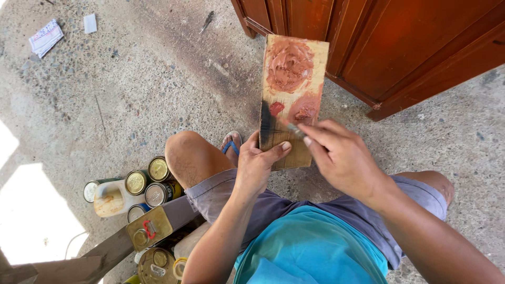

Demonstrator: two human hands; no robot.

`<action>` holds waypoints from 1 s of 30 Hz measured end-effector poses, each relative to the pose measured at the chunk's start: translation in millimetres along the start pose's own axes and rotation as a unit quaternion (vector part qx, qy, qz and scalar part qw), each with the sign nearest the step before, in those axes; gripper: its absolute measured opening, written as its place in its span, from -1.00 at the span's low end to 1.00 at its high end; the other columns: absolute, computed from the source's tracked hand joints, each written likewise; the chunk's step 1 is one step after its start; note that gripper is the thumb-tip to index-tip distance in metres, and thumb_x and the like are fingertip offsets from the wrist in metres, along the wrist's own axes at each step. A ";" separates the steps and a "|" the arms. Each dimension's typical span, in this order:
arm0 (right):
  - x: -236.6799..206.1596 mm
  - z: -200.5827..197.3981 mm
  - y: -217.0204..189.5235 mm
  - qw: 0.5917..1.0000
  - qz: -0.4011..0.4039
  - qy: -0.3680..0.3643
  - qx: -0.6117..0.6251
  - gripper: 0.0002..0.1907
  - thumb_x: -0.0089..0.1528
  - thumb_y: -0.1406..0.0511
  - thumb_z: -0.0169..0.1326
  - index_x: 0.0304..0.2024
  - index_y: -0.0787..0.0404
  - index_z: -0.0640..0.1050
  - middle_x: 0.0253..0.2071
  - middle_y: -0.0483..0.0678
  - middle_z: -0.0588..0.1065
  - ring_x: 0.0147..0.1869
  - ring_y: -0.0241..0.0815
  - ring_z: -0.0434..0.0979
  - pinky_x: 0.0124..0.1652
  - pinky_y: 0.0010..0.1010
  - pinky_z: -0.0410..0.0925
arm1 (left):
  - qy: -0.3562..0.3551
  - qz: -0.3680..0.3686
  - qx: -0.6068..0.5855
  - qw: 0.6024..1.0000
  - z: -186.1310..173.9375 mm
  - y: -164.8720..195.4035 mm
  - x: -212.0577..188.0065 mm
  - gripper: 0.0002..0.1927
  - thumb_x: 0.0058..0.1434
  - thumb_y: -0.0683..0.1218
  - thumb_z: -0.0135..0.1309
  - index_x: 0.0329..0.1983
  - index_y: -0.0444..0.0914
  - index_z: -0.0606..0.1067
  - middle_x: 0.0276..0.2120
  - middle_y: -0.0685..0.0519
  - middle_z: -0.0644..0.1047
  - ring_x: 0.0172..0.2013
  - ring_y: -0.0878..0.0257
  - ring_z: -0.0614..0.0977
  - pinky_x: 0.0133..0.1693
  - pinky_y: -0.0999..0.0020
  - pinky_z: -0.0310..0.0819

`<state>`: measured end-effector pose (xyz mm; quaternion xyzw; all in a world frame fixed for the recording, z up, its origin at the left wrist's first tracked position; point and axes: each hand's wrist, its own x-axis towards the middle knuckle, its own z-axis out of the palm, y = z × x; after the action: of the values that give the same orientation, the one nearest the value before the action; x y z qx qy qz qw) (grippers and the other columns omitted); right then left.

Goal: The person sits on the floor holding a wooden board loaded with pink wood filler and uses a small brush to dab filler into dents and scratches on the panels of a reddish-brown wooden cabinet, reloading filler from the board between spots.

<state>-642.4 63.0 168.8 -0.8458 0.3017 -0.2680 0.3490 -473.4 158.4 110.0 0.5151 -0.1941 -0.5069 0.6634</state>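
Note:
My left hand (259, 163) grips the lower edge of a small wooden board (292, 100), thumb across its front. A thick smear of reddish-brown putty covers the board's upper part, with a smaller red dab and a black streak lower down. My right hand (341, 155) pinches a thin metal blade (292, 129) whose tip rests on the board just below the putty. I am squatting, with my knee (185, 152) to the left of the board.
A reddish wooden cabinet (400, 47) stands on the concrete floor at the upper right. Several tins (152, 184) and a plastic jug (111, 199) cluster at the lower left by a wooden plank (105, 252). Scraps of paper (46, 37) lie at the top left.

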 end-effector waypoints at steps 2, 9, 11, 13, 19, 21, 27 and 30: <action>-2.1 -9.8 1.2 0.998 -0.019 0.020 -0.050 -0.70 0.29 0.38 0.12 0.09 0.18 0.62 -0.16 -0.03 0.51 -0.23 -0.09 0.57 -0.26 -0.27 0.45 | 0.002 0.002 0.001 1.000 -2.8 -0.1 0.3 -0.59 0.19 -0.31 0.21 0.11 -0.45 0.44 -0.09 -0.04 0.61 -0.11 0.31 0.64 0.00 0.40 0.55; 6.1 -15.0 18.3 0.977 -0.099 0.035 -0.184 -0.86 0.27 0.37 0.17 -0.14 0.13 0.70 -0.25 -0.04 0.50 -0.25 -0.06 0.56 -0.33 -0.25 0.45 | 0.009 -0.010 -0.018 1.000 -11.3 -3.4 4.5 -0.56 0.15 -0.32 0.20 0.11 -0.45 0.43 -0.08 -0.06 0.62 -0.09 0.25 0.67 0.01 0.33 0.58; 6.8 -11.1 22.4 0.985 -0.067 0.022 -0.159 -0.85 0.29 0.37 0.15 -0.11 0.17 0.67 -0.21 -0.04 0.52 -0.26 -0.06 0.58 -0.32 -0.25 0.47 | 0.011 -0.013 -0.027 0.999 -13.7 -6.0 5.3 -0.57 0.16 -0.33 0.20 0.11 -0.47 0.43 -0.08 -0.07 0.62 -0.08 0.23 0.67 0.04 0.31 0.57; 4.8 -6.6 25.2 0.987 -0.010 0.008 -0.157 -0.79 0.31 0.39 0.10 -0.02 0.23 0.65 -0.13 0.00 0.56 -0.21 0.01 0.60 -0.31 -0.22 0.47 | -0.003 -0.017 -0.047 0.999 -16.5 -9.1 5.7 -0.59 0.23 -0.32 0.19 0.13 -0.51 0.42 -0.07 -0.10 0.61 -0.07 0.21 0.65 0.06 0.31 0.55; -1.6 10.2 39.5 0.994 0.014 0.014 -0.111 -0.73 0.31 0.37 0.04 0.03 0.27 0.61 -0.06 0.07 0.56 -0.19 0.07 0.61 -0.22 -0.21 0.49 | 0.012 -0.019 -0.028 0.999 -20.2 -21.1 10.7 -0.61 0.17 -0.33 0.18 0.08 -0.46 0.46 -0.08 -0.07 0.62 -0.09 0.25 0.66 0.04 0.33 0.55; 0.4 10.4 47.4 0.995 0.037 -0.047 -0.076 -0.76 0.30 0.34 0.04 -0.02 0.21 0.63 -0.10 -0.01 0.57 -0.21 -0.03 0.64 -0.22 -0.25 0.51 | 0.024 -0.031 -0.037 0.999 -21.8 -24.5 11.2 -0.62 0.14 -0.33 0.19 0.05 -0.45 0.47 -0.10 -0.07 0.63 -0.12 0.24 0.67 0.02 0.32 0.55; 6.4 2.1 53.4 0.986 0.003 -0.053 -0.156 -0.72 0.29 0.34 0.07 0.02 0.04 0.66 -0.15 -0.02 0.52 -0.24 -0.05 0.61 -0.27 -0.23 0.49 | 0.028 -0.041 -0.022 0.999 -21.2 -32.4 11.2 -0.63 0.15 -0.33 0.21 0.05 -0.46 0.48 -0.10 -0.07 0.63 -0.12 0.25 0.66 0.01 0.34 0.53; 8.9 -2.1 49.6 0.986 0.006 -0.088 -0.142 -0.73 0.25 0.34 0.09 -0.03 0.06 0.67 -0.15 -0.02 0.53 -0.24 -0.03 0.62 -0.27 -0.20 0.48 | 0.041 -0.040 -0.014 0.998 -20.2 -33.0 11.2 -0.63 0.16 -0.32 0.21 0.05 -0.45 0.47 -0.10 -0.07 0.63 -0.12 0.26 0.65 0.01 0.35 0.53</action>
<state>-653.9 27.4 134.9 -0.9052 0.3102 -0.1444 0.2520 -468.7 160.0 70.1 0.5338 -0.1389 -0.5143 0.6567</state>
